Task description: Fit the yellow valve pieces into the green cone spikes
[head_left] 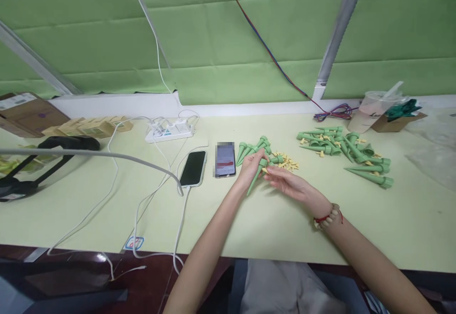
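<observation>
Clutter sat along the left end of the pale green table (71, 209): a cardboard box (24, 112) cut off by the frame edge, a row of small tan cartons (89, 126), and a black stand (42, 162) whose far part ran out of view. A grey tube (107, 155) crossed in front of it. White cables (114, 181) trailed from a power strip (170, 131) over the near table edge. Two phones lay side by side, a dark one (193, 168) and a lit one (225, 160) whose screen was blurred out.

Just right of the phones, the left hand (251, 166) closed its fingers around a green cone spike (257, 177), tip pointing down toward the person. The right hand (288, 183) met it there, fingertips pinched at the spike's wide end; whatever small piece they held was too small to make out. Behind the hands lay a small bunch of green spikes (252, 147) and scattered yellow bits (287, 162), partly hidden by the fingers.

Open tabletop lay in front of and right of the hands. Farther right was a larger heap of spikes (349, 155), then a plastic cup (372, 109), a small box (395, 121) and clear plastic film (434, 152), cut off at the frame edge.
</observation>
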A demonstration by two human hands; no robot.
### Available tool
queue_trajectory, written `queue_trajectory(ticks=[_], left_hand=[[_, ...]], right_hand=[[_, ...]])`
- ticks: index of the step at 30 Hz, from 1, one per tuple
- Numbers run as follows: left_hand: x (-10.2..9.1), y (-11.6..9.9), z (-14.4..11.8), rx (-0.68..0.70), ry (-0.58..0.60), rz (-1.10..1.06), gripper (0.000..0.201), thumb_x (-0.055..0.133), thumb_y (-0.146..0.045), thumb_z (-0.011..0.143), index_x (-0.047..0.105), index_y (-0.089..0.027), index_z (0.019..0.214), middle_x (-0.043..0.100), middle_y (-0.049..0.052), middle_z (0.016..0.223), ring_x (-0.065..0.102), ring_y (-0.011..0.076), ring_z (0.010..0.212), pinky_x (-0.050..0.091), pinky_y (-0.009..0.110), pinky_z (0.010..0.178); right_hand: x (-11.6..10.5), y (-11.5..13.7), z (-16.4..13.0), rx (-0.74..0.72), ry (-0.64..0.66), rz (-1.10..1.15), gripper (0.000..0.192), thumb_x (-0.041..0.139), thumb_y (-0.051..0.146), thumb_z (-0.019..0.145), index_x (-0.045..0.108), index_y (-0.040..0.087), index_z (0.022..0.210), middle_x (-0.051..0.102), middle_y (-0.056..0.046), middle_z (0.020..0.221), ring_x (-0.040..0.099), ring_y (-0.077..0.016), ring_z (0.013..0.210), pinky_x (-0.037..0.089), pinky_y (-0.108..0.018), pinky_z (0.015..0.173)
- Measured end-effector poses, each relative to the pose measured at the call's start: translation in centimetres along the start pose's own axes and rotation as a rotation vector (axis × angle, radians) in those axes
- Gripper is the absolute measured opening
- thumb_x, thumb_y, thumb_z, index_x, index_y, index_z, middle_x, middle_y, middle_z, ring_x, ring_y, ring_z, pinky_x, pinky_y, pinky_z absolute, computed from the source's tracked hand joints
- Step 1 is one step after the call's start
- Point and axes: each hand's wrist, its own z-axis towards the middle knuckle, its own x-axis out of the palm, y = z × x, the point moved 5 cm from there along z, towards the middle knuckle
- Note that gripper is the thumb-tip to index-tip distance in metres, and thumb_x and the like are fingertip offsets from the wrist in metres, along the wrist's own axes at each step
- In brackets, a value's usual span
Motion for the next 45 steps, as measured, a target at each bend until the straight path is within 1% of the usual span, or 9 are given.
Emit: queue_trajectory(ticks=[6,11,16,18,22,27,32,40,45], left_hand=[[0.2,0.2,0.0,0.032,-0.054,0.030,0.039,0.051,-0.044,0.079,0.057,-0.014,0.055,0.044,-0.002,0.047,0.040,0.0045,0.043,0.032,0.016,0.042],[0.1,1.9,0.3,-0.075,-0.173,-0.047,0.035,0.050,-0.044,0.080,0.056,-0.015,0.061,0.042,-0.003,0.043,0.038,0.0054,0.036,0.029,0.018,0.037],[0.0,2.0,0.3,-0.046,-0.218,-0.103,0.038,0.048,-0.047,0.080,0.055,-0.015,0.062,0.046,-0.002,0.044,0.038,0.0051,0.034,0.029,0.018,0.034],[-0.1,1.6,0.2,-0.014,-0.240,-0.106,0.042,0.043,-0.052,0.082,0.055,-0.016,0.062,0.042,-0.003,0.039,0.036,0.0061,0.030,0.026,0.019,0.032],[-0.3,0.8,-0.2,0.033,-0.266,-0.146,0.051,0.031,-0.059,0.084,0.053,-0.017,0.065,0.042,-0.003,0.040,0.034,0.0072,0.025,0.022,0.021,0.028],[0.1,0.3,-0.3,0.137,-0.180,-0.006,0.053,0.036,-0.060,0.082,0.057,-0.017,0.061,0.039,-0.003,0.037,0.035,0.0078,0.028,0.025,0.022,0.032],[-0.2,0.1,-0.1,0.227,-0.201,0.135,0.052,0.040,-0.055,0.082,0.059,-0.016,0.052,0.042,-0.002,0.040,0.043,0.0089,0.043,0.036,0.021,0.047],[0.0,1.0,0.2,0.072,-0.191,0.087,0.045,0.045,-0.050,0.082,0.061,-0.015,0.058,0.035,-0.004,0.035,0.035,0.0076,0.035,0.027,0.020,0.037],[0.6,1.8,0.2,-0.082,-0.192,-0.060,0.044,0.039,-0.047,0.085,0.057,-0.015,0.060,0.042,-0.002,0.038,0.034,0.0072,0.029,0.024,0.021,0.031]], right_hand=[[-0.4,0.8,0.1,-0.068,0.015,-0.165,0.022,0.074,0.026,0.062,0.059,0.018,0.075,0.059,0.002,0.079,0.065,-0.0143,0.083,0.053,-0.018,0.062],[-0.2,1.7,-0.2,-0.432,-0.110,-0.503,0.027,0.069,0.033,0.068,0.046,0.021,0.068,0.052,0.001,0.076,0.063,-0.0179,0.076,0.055,-0.030,0.058],[0.2,2.2,-1.0,-0.773,-0.225,-0.878,0.014,0.058,0.030,0.077,0.052,0.020,0.067,0.050,-0.004,0.081,0.059,-0.0214,0.086,0.053,-0.030,0.057],[0.1,2.4,-1.0,-0.758,-0.255,-0.839,0.015,0.061,0.034,0.075,0.055,0.020,0.073,0.054,-0.006,0.087,0.060,-0.0210,0.084,0.054,-0.031,0.059],[0.0,2.4,-0.7,-0.482,-0.269,-0.599,0.032,0.065,0.045,0.070,0.060,0.020,0.089,0.062,-0.007,0.098,0.065,-0.0185,0.074,0.054,-0.033,0.068],[-0.1,1.7,-0.4,-0.202,-0.197,-0.448,0.032,0.071,0.047,0.063,0.067,0.019,0.078,0.068,-0.004,0.074,0.065,-0.0177,0.074,0.054,-0.030,0.070],[-0.7,1.0,0.1,-0.120,-0.118,-0.341,0.028,0.077,0.039,0.057,0.066,0.018,0.072,0.066,0.000,0.068,0.061,-0.0102,0.061,0.053,-0.025,0.066],[-1.0,2.1,0.1,-0.425,-0.311,-0.566,0.034,0.083,0.033,0.041,0.059,0.016,0.059,0.063,-0.002,0.061,0.061,-0.0163,0.058,0.051,-0.032,0.060],[-0.8,2.9,-0.4,-0.702,-0.368,-0.742,0.026,0.073,0.037,0.059,0.055,0.018,0.056,0.060,-0.004,0.066,0.062,-0.0216,0.073,0.053,-0.035,0.064]])
